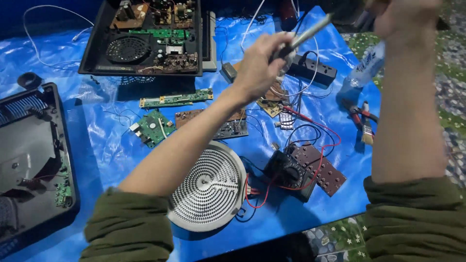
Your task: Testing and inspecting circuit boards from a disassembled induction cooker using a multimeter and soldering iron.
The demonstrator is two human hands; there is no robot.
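Gripping a slim metal-tipped tool [303, 35] in closed fingers, the left hand [259, 65] is raised over the blue sheet [107, 140], while the right hand [405, 17] sits at the top edge, its grip impossible to tell. The open black casing [92, 43] at the top holds a round fan, green and brown circuit boards and wiring; a second black casing [29, 160] at the left holds a grey plate and a small green board. Below the arms lie a round coil heating plate [213, 187], a black multimeter [286, 172] with red leads, loose circuit boards [154, 127] and a black power strip [313, 68].
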